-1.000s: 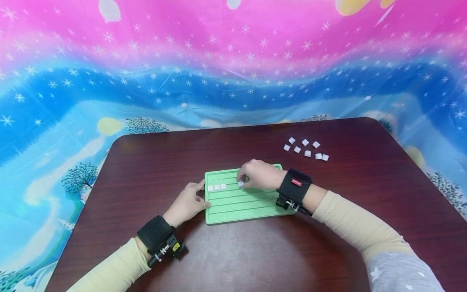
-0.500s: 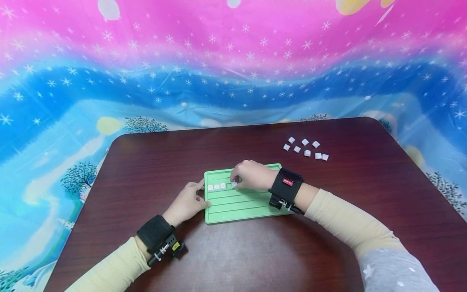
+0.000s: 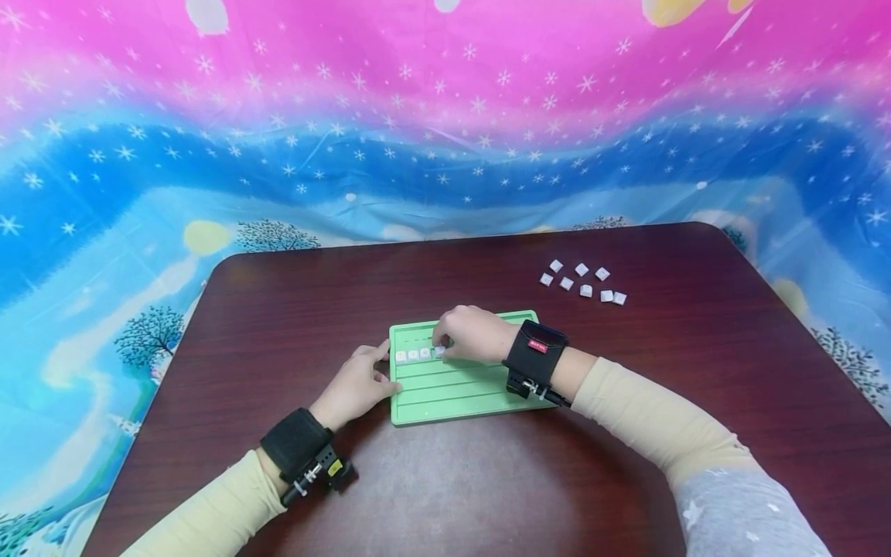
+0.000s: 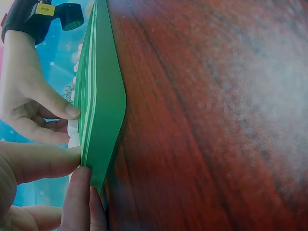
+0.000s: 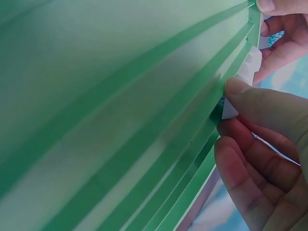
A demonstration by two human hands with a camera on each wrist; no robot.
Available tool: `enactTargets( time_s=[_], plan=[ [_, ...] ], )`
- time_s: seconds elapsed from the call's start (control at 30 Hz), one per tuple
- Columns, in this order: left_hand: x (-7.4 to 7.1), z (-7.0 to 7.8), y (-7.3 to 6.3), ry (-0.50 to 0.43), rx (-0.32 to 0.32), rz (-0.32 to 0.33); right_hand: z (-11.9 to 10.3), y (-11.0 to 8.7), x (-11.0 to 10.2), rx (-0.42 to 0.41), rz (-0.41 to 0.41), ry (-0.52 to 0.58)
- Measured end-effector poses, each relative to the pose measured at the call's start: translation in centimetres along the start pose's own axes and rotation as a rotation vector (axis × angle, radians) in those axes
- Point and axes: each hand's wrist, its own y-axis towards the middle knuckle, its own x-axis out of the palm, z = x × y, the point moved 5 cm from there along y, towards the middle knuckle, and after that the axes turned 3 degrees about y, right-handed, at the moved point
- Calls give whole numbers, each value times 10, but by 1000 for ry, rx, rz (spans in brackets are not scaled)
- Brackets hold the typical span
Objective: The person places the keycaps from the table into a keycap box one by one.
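Observation:
A light green ridged tray [image 3: 452, 404] lies on the table, slightly angled. My left hand [image 3: 351, 391] holds its left end, the thumb over the near part of the rim and the fingers against the side wall. Three white keycaps [image 3: 414, 355] stand side by side at the left of an upper groove. Just right of them, my right hand [image 3: 476, 334] pinches another white keycap [image 5: 231, 111] between thumb and fingertips, low in the same groove. In the right wrist view this keycap is partly covered by the thumb, close beside the row. The right hand hides part of the tray's upper middle.
Several loose white keycaps [image 3: 586, 292] lie scattered on the dark brown table [image 3: 334, 294] beyond the tray, to the right. A patterned pink and blue cloth [image 3: 445, 155] hangs behind the table's far edge. Each wrist wears a black strap with a small camera.
My right hand has slid left along the groove with its keycap, closing the gap to the three in the row. The left hand stays at the tray's end.

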Motion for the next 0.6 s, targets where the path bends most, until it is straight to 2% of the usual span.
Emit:
enactTargets(
  time_s=[0.3,0.6],
  plan=[
    [0,0,0,0,0,5,0,1,3,5,-21,13],
    [-1,0,0,1,-5,0,2,-4,-1,8,-7,40]
  ],
)
